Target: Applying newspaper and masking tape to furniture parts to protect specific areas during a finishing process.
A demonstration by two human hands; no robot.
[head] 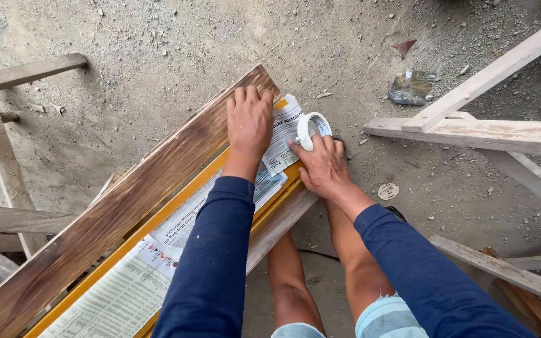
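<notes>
Newspaper (pixel 176 231) already laid along the yellow-edged panel (pixel 186 191) — left hand (pixel 249 122) flat, open, pinning it, right hand (pixel 324 166) gripping the masking tape roll (pixel 311 129) — taping apparently barely begun.

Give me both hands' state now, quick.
Left hand: open, flat on the newspaper.
Right hand: holding the tape roll.

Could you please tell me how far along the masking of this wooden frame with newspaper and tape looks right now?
Done: newspaper already covers the long panel between the yellow strips. In hand: the left hand presses the paper flat at the far end of the stained wooden frame, while the right hand holds a roll of white tape against the paper's edge. Left: the paper corner at the far end is loose, and no tape shows along the edges.
</notes>
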